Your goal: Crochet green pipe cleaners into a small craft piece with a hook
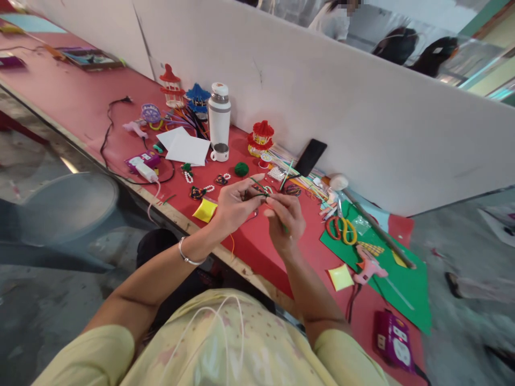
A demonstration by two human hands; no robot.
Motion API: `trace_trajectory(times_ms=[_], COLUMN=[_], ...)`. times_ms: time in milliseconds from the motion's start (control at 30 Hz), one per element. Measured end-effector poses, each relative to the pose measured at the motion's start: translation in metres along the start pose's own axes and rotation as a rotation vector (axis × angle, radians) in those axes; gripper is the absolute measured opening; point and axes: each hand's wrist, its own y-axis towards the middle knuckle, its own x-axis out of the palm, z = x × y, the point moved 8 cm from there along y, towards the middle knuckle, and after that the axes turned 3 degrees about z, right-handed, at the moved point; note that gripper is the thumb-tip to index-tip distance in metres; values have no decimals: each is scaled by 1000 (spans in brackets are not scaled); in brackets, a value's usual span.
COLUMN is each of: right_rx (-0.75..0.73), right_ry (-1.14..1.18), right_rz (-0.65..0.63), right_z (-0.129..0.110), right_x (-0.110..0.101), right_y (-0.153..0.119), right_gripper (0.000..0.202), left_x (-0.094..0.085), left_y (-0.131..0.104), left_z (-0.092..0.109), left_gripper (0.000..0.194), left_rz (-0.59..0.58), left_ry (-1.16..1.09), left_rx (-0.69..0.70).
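Above a red table [86,102], the left hand [236,203] and right hand [287,217] pinch dark green cord [258,184].

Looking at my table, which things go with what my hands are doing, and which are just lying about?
Probably belongs:
- green cord, held between left hand and right hand
- green yarn ball, similar in colour
- beaded yarn pieces, perhaps similar work

Apparently just lying about:
- phone
- white bottle
- cup
- white papers
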Motion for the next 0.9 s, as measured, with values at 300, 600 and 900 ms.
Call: trace_trajectory(times_ms=[300,600,900], right_rx=[-117,-122,-84], right_ry=[183,271,299], right_rz=[-57,-301,-368], right_z=[1,4,-5], right_x=[-3,-15,-22], right_y=[18,30,38], right_gripper=[31,36,31], left_x=[4,-4,-4], left_y=[-4,0,3], left_z=[-7,-5,-1], left_gripper=[59,50,43], left_rz=[-178,-193,-255], left_ry=[-233,-119,-43], left_rx=[-389,-350,-274])
